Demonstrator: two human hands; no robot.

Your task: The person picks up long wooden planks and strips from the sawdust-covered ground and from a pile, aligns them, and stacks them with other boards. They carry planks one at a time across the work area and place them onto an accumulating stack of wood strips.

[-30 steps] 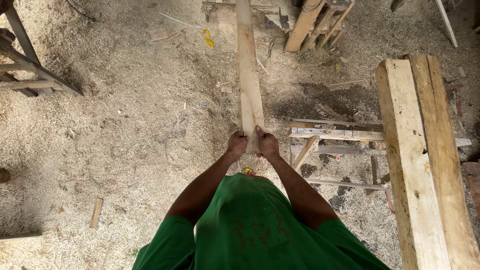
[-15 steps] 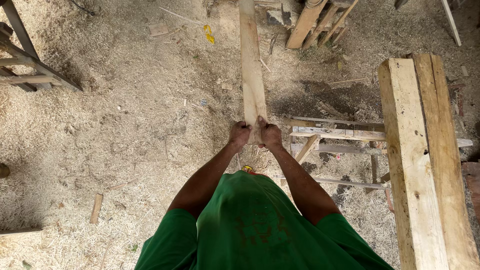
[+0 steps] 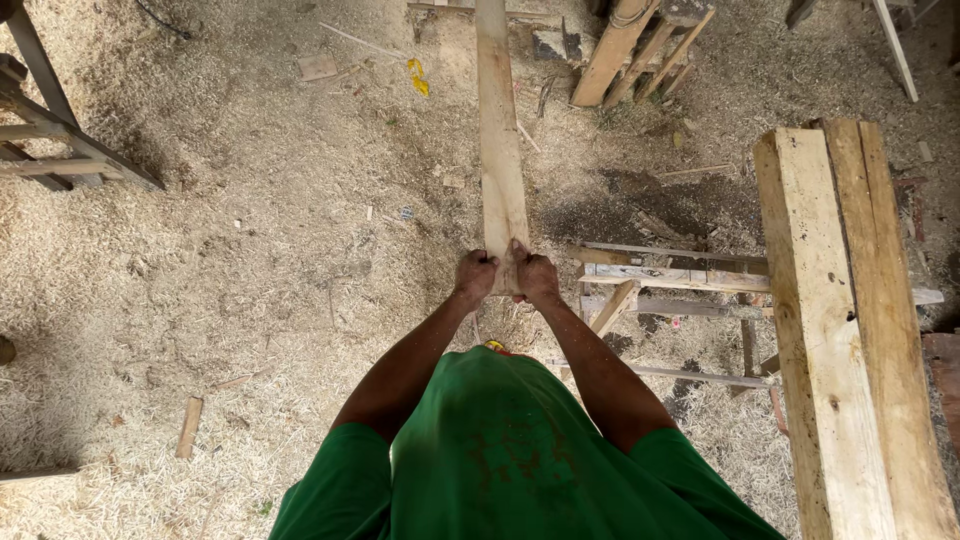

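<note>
I count two hands, left hand (image 3: 476, 275) and right hand (image 3: 536, 277), on one long plank (image 3: 499, 140); two thick beams (image 3: 850, 330) at right; one yellow scrap (image 3: 419, 78) upper centre.

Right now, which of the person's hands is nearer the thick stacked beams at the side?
Right. The right hand grips the long plank on the side facing the thick beams; the left hand grips the far side.

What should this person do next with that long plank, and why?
Probably keep sliding the long plank forward. Both the left hand and the right hand grip its near end, and its far end runs out of view over the sawdust floor.
</note>
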